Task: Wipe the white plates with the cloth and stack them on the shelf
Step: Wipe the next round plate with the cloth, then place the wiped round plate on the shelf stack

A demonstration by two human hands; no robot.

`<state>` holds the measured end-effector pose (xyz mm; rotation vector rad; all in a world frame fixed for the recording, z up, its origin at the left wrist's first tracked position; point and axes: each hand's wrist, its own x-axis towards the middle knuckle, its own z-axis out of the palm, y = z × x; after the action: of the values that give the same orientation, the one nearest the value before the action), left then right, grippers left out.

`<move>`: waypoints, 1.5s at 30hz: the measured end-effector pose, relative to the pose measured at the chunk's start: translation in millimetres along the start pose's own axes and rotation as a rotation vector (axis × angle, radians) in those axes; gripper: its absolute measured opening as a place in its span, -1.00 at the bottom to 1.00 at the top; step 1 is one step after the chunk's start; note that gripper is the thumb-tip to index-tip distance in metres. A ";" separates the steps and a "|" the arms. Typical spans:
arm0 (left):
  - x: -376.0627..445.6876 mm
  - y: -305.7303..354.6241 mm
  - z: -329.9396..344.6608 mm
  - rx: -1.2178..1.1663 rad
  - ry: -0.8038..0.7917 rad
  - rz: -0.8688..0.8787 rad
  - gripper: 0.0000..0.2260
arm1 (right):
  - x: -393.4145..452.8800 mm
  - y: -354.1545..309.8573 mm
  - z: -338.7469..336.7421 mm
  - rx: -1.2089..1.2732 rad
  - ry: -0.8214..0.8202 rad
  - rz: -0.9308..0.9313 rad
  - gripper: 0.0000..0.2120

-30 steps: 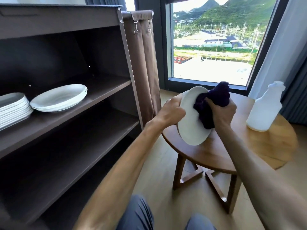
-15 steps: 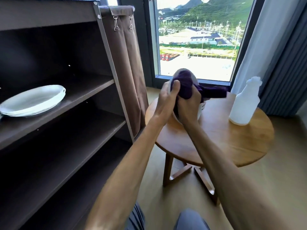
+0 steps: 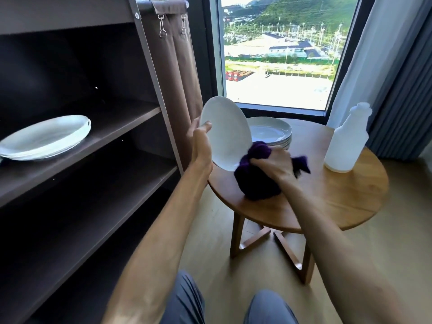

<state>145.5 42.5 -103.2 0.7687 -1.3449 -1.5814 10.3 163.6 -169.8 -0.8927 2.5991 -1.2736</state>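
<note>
Currently left hand point(image 3: 203, 146) pinches white plate point(image 3: 225, 134) by its rim, tilted over round table point(image 3: 346, 197). Right hand point(image 3: 278, 163) is fisted around purple cloth point(image 3: 254, 181) at the lower edge. Plate: rigid, breakable, probably slick glaze; keep the rim grip. Cloth: soft. Stack on shelf point(image 3: 117, 127).

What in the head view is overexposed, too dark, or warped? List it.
Head view: the window is bright, the lot outside nearly washed out; the dark shelf unit interior loses detail against it, though the stacked plates there stay readable. Wide-angle distortion bends the shelf frame and curtains. The held plate and purple cloth are fairly sharp.
</note>
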 end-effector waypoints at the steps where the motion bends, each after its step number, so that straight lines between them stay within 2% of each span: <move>1: 1.1 -0.2 -4.1 -0.044 0.037 -0.024 -0.85 | 3.1 8.4 -5.1 -0.004 0.029 0.129 -0.66; 3: 3.1 1.1 -11.5 -0.181 0.087 -0.106 -0.78 | 6.2 17.2 -12.3 -0.029 0.076 0.316 -0.55; 4: 3.4 2.1 -13.8 -0.240 0.090 -0.152 -0.73 | 5.6 16.5 -13.9 -0.056 0.127 0.334 -0.50; 6: 4.4 4.1 -14.7 -0.326 0.070 -0.237 -0.71 | 2.7 6.1 -13.8 -0.025 0.313 0.221 -0.43; 8: 3.1 5.1 -13.5 -0.391 0.037 -0.296 -0.69 | 1.7 -14.7 -12.0 0.247 0.411 0.065 -0.47; 9: 3.0 4.2 -12.8 -0.424 0.026 -0.312 -0.65 | 0.5 -29.9 -12.9 0.450 0.342 0.046 -0.49; 11: -0.2 5.0 -12.5 -0.442 -0.002 -0.338 -0.58 | -0.4 -55.6 -10.0 0.845 0.101 0.134 -0.50; 13: -0.4 6.2 -13.2 -0.405 -0.044 -0.319 -0.54 | -1.0 -71.9 -4.8 0.982 0.009 0.162 -0.65; 14: -1.9 9.2 -16.6 -0.364 -0.048 -0.285 -0.52 | -1.6 -79.2 -0.9 0.999 0.018 0.163 -0.73; 16: -9.0 16.6 -23.9 -0.249 0.011 -0.135 -0.57 | -0.2 -85.8 11.5 1.044 0.060 0.190 -0.73; 17: -11.4 20.8 -30.8 -0.173 0.071 -0.029 -0.61 | -1.2 -93.2 19.3 1.084 0.048 0.209 -0.70; 20: -15.7 31.0 -57.2 0.055 0.276 0.271 -0.57 | -4.9 -119.1 49.8 1.190 -0.037 0.224 -0.69; 22: -13.9 38.8 -90.7 0.139 0.327 0.356 -0.52 | -9.2 -146.8 71.9 1.177 -0.054 0.206 -0.72; 26: -13.9 38.3 -173.6 0.339 0.170 0.388 -0.17 | -20.6 -188.2 109.2 1.246 -0.083 0.154 -0.77; 29: -8.2 50.5 -228.5 0.487 0.118 0.439 -0.12 | -25.4 -222.3 144.2 1.270 -0.194 0.185 -0.80; 33: 8.0 77.0 -273.1 0.617 0.254 0.427 -0.10 | -29.4 -273.3 176.6 1.232 -0.312 0.160 -0.81; 35: 14.1 85.5 -292.1 0.631 0.342 0.404 0.06 | -29.5 -297.9 192.7 1.207 -0.365 0.126 -0.81; 37: 19.0 89.8 -308.4 0.671 0.430 0.406 0.13 | -30.9 -319.1 207.3 1.165 -0.428 0.086 -0.79; 42: 32.9 104.3 -335.7 0.730 0.557 0.382 0.06 | -23.8 -356.7 232.1 0.985 -0.455 -0.063 -0.63; 45: 42.7 106.1 -341.3 0.735 0.582 0.348 0.03 | -16.1 -368.7 236.4 0.907 -0.451 -0.132 -0.65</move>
<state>454.4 -139.4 -70.2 1.2302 -1.4942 -0.4933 273.2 -164.7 -46.3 -0.9837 1.3942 -1.7696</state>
